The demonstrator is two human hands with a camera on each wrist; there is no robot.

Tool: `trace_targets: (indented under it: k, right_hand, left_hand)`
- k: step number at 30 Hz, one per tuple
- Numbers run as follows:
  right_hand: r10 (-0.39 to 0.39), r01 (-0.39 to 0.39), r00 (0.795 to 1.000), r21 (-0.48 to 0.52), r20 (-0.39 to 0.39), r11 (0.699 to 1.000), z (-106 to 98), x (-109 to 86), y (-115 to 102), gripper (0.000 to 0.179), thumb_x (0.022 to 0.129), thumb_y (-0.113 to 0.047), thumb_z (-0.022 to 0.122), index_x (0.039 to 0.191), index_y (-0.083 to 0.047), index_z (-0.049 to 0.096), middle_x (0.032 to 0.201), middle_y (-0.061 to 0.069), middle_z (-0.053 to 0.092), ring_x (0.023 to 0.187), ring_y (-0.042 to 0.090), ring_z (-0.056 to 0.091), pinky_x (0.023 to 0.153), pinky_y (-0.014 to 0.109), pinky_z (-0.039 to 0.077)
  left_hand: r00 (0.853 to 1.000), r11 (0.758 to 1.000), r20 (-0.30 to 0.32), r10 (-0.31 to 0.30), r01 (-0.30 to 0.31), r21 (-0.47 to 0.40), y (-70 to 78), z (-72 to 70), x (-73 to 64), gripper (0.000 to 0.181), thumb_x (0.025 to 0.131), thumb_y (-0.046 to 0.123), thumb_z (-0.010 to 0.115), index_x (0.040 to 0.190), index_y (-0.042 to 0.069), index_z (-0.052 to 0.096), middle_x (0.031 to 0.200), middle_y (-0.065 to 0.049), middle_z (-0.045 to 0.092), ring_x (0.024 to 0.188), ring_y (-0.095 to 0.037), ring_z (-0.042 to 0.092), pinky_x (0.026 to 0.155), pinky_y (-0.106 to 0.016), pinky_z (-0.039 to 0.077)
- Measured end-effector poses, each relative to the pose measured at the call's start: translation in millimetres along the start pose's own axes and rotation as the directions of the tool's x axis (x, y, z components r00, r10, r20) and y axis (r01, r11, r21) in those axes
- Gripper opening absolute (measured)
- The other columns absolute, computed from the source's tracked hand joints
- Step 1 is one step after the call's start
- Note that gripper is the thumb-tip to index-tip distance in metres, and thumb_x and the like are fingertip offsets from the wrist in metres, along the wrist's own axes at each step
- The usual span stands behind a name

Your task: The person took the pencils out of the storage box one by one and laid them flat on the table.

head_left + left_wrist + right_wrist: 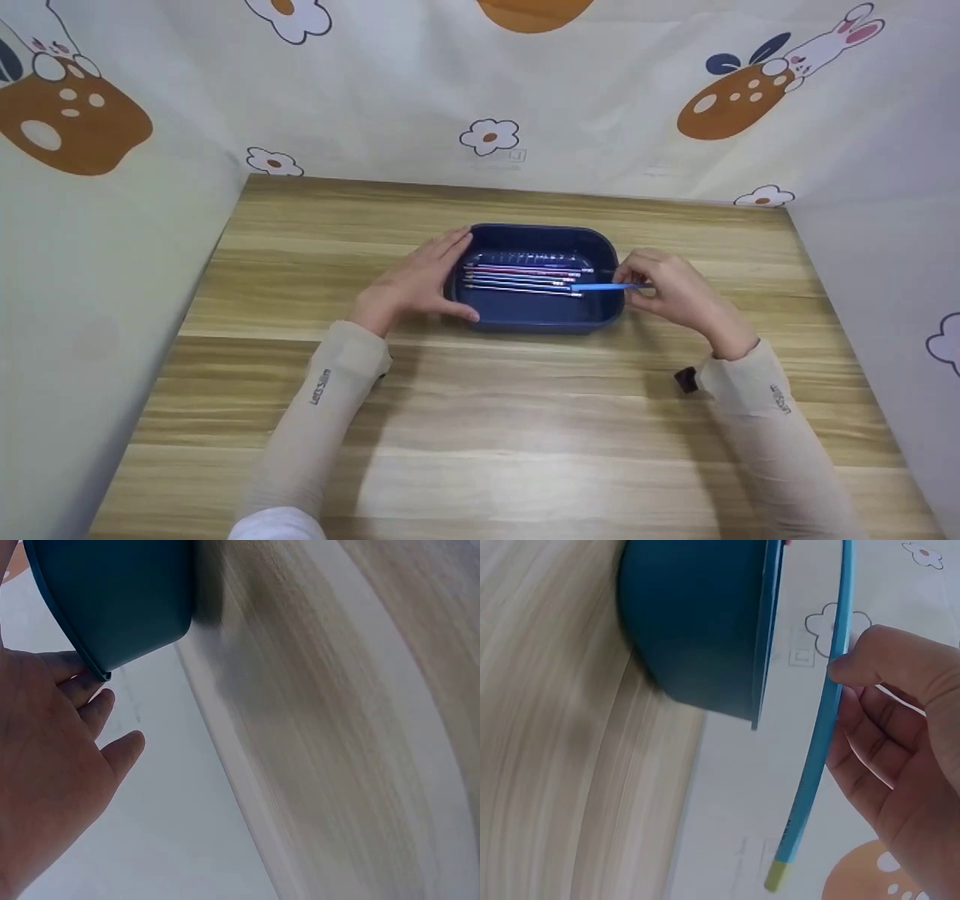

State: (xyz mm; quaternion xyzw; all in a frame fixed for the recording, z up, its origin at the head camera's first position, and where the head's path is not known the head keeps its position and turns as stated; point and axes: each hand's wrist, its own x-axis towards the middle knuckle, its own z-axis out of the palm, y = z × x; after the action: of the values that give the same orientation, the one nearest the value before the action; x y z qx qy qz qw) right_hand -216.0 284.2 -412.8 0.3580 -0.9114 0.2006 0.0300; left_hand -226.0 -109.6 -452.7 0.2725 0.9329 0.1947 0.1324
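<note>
A dark blue plastic basin (pixel 540 326) with rounded corners stands on the table. Inside it several slim pencils (pixel 517 283) with pale ends lie side by side, left to right. My left hand (pixel 420 281) rests spread at the basin's left end, fingers by the back left corner and thumb on the front rim. In the left wrist view, fingertips of that hand (pixel 52 742) touch the rim. Between thumb and fingers, my right hand (pixel 667 289) pinches a blue pencil (pixel 814 765) with a yellowish end. It reaches over the basin's right rim, one end above the other pencils.
A wood-grain table (pixel 510 435) carries the basin near its far side. Pale sheets (pixel 585 97) printed with flowers, oranges and rabbits enclose the back and both sides. A small black piece (pixel 685 379) sits at the right sleeve's cuff.
</note>
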Motion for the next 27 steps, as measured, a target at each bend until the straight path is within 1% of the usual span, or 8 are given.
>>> trace_targets:
  k: [5,10,14,19,24,27]
  right_hand:
    - [-0.035,0.034,0.999,-0.025,-0.034,0.999,-1.9,-6.2,10.0,0.025,0.073,0.01,0.074,0.092,-0.007,0.069,0.089,0.003,0.07,0.078,0.014,0.064,0.069,0.033,0.06]
    - [-0.068,0.064,0.994,-0.051,-0.08,0.997,-3.8,-12.3,19.6,0.026,0.072,0.012,0.072,0.09,-0.007,0.068,0.088,0.002,0.068,0.078,0.017,0.066,0.069,0.033,0.06]
    - [-0.083,0.073,0.99,-0.085,-0.115,0.994,-5.9,-15.8,26.1,0.026,0.071,0.014,0.072,0.089,-0.006,0.068,0.088,0.002,0.067,0.079,0.015,0.065,0.07,0.031,0.06]
    - [-0.08,0.064,0.988,-0.125,-0.131,0.99,-7.9,-20.3,34.8,0.026,0.073,0.013,0.072,0.089,-0.006,0.067,0.09,0.002,0.065,0.082,0.013,0.064,0.071,0.028,0.058]
    - [-0.062,0.046,0.99,-0.127,-0.129,0.991,-8.5,-26.0,44.0,0.027,0.073,0.014,0.072,0.091,-0.006,0.067,0.091,0.004,0.066,0.081,0.016,0.066,0.069,0.033,0.06]
    - [-0.035,0.019,0.991,-0.124,-0.129,0.992,-7.9,-28.2,49.7,0.026,0.075,0.014,0.071,0.091,-0.006,0.068,0.09,0.004,0.066,0.081,0.018,0.067,0.069,0.036,0.06]
  left_hand:
    - [1.0,1.0,-0.013,0.006,-0.006,0.009,-0.7,1.1,-0.1,0.13,0.07,0.076,0.072,0.162,0.013,0.006,0.17,-0.004,0.001,0.158,-0.026,0.004,0.13,-0.044,0.006]
    - [1.0,1.0,-0.018,0.02,-0.019,0.006,-1.0,1.4,0.3,0.13,0.07,0.077,0.071,0.162,0.011,0.006,0.17,-0.005,0.003,0.158,-0.024,0.004,0.13,-0.043,0.007]
    - [1.0,1.0,-0.009,-0.001,0.001,0.002,-0.4,0.1,-0.1,0.13,0.07,0.077,0.071,0.162,0.013,0.005,0.17,-0.004,0.002,0.158,-0.023,0.003,0.13,-0.043,0.007]
    - [1.0,1.0,0.004,-0.022,0.022,-0.012,1.1,-1.0,-0.4,0.129,0.07,0.075,0.073,0.162,0.016,0.004,0.171,-0.002,0.0,0.158,-0.022,0.001,0.13,-0.045,0.007]
    - [1.0,0.999,0.013,-0.024,0.024,-0.028,2.1,-0.9,-0.7,0.13,0.07,0.076,0.072,0.162,0.017,0.002,0.171,-0.001,-0.002,0.158,-0.022,0.0,0.13,-0.045,0.007]
    - [0.999,0.999,0.014,-0.03,0.03,-0.035,1.5,-0.4,-1.7,0.129,0.07,0.077,0.071,0.162,0.018,0.002,0.171,0.0,-0.002,0.158,-0.022,-0.001,0.13,-0.045,0.008]
